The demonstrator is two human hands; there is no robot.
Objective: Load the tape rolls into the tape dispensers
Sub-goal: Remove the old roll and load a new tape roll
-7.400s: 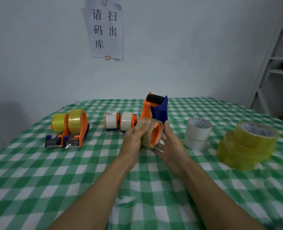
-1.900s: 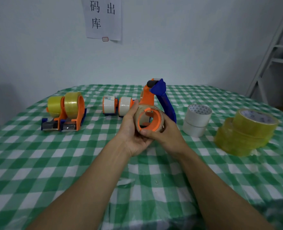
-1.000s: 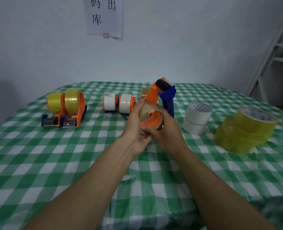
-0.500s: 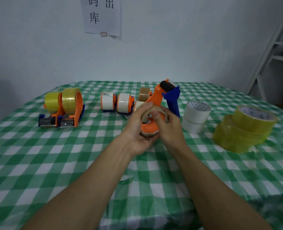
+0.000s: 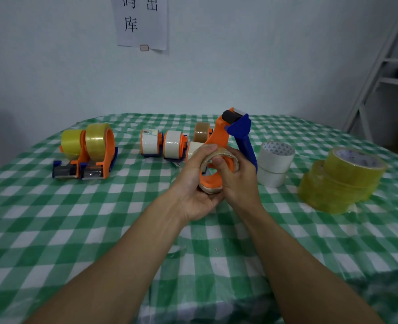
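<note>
An orange and blue tape dispenser (image 5: 233,134) is held tilted above the middle of the table, its black roller at the top. A clear tape roll (image 5: 213,184) sits around its orange hub. My left hand (image 5: 194,183) grips the roll from the left, fingers curled over its top. My right hand (image 5: 236,177) holds the roll from the right, thumb pressed into the hub opening. Much of the roll is hidden by both hands.
Two loaded dispensers with yellow tape (image 5: 89,153) stand at the left. Loaded dispensers with white tape (image 5: 161,145) and a brown roll (image 5: 201,132) sit behind my hands. Two stacked white rolls (image 5: 275,163) and stacked yellow rolls (image 5: 343,178) lie at the right. A white ladder (image 5: 380,66) stands far right.
The dispenser has tipped so the hub faces up more. My right thumb moved into the hub opening and my left fingers slid over the roll's top.
</note>
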